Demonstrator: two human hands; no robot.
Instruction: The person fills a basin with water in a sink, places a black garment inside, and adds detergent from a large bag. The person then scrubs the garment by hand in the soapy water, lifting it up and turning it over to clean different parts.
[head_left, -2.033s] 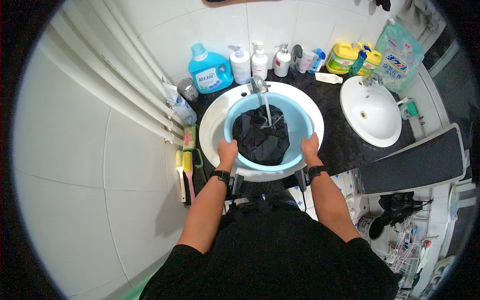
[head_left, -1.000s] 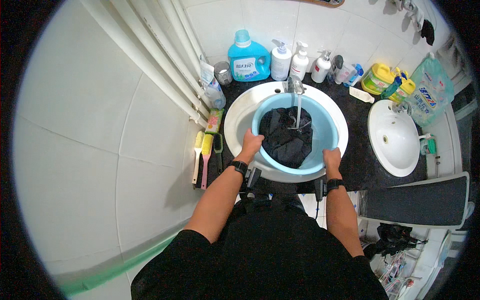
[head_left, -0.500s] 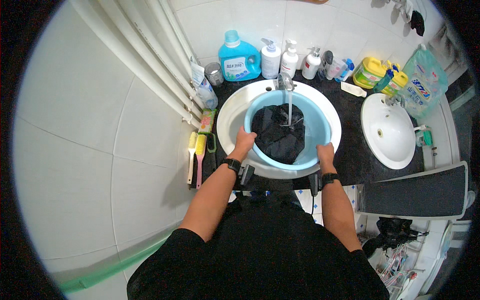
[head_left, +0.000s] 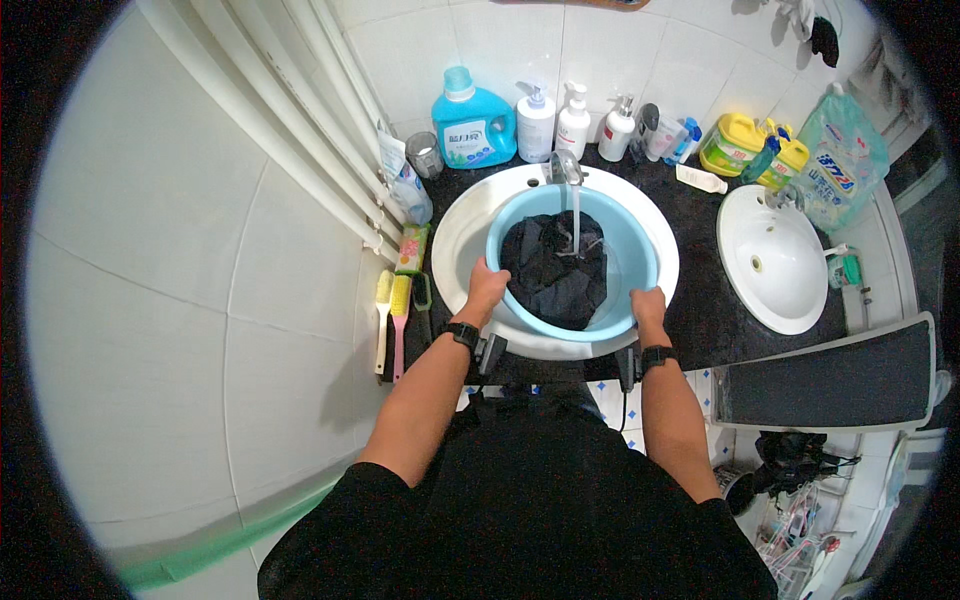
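A light blue plastic basin point(head_left: 640, 262) rests in the large white oval sink point(head_left: 455, 230). Dark wet cloth point(head_left: 555, 280) lies in it, and water runs down onto the cloth from the chrome faucet point(head_left: 568, 168). My left hand point(head_left: 486, 288) grips the basin's rim on the left, fingers wrapped over the edge. On the right side, my right hand point(head_left: 648, 306) is closed on the rim too. The undersides of the basin and of my fingers are hidden.
Along the wall stand a blue detergent jug point(head_left: 472, 125), several pump bottles point(head_left: 535, 125) and yellow jugs point(head_left: 735, 143). Scrubbing brushes point(head_left: 401, 310) lie at the counter's left. A smaller white sink point(head_left: 770, 265) is at the right, above a dark panel point(head_left: 825, 375).
My hands keep their hold on the basin. The view has tilted slightly. The cloth looks a little shifted under the running water.
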